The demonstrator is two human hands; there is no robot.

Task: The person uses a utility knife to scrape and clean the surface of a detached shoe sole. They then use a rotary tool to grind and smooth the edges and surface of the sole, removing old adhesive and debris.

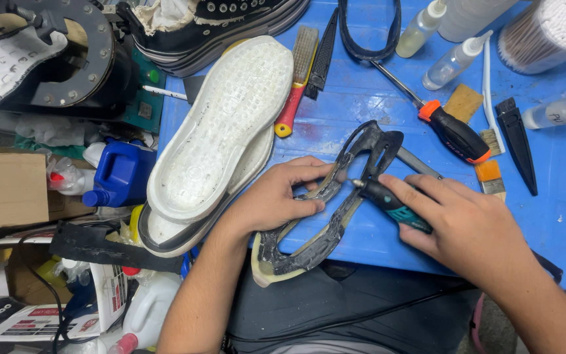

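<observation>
The left hand (276, 200) is pressing down on a black rubber sole frame (325, 210), fingers closed over its inner rim, and the frame is lying at the near edge of the blue table (558, 196), its heel end hanging slightly over that edge. The frame is looking worn: a hollow, shoe-shaped ring of dark rubber, its surface scuffed and streaked with pale glue residue, with a cream-coloured lip showing at the heel end and a rounded loop at the toe end pointing toward the table's middle. The right hand (473, 229) is gripping a small rotary tool (388, 202) with a teal-and-black body, its metal tip touching the frame's inner edge just beside the left fingertips.

A white shoe sole (221, 124) is lying tread-up along the table's left edge, overhanging it. An orange-and-black screwdriver (450, 131) is resting near the middle, beyond the frame. A small orange-ferruled brush (490, 177) is sitting just right of it, and a red-handled brush (296, 78) is lying toward the far edge.
</observation>
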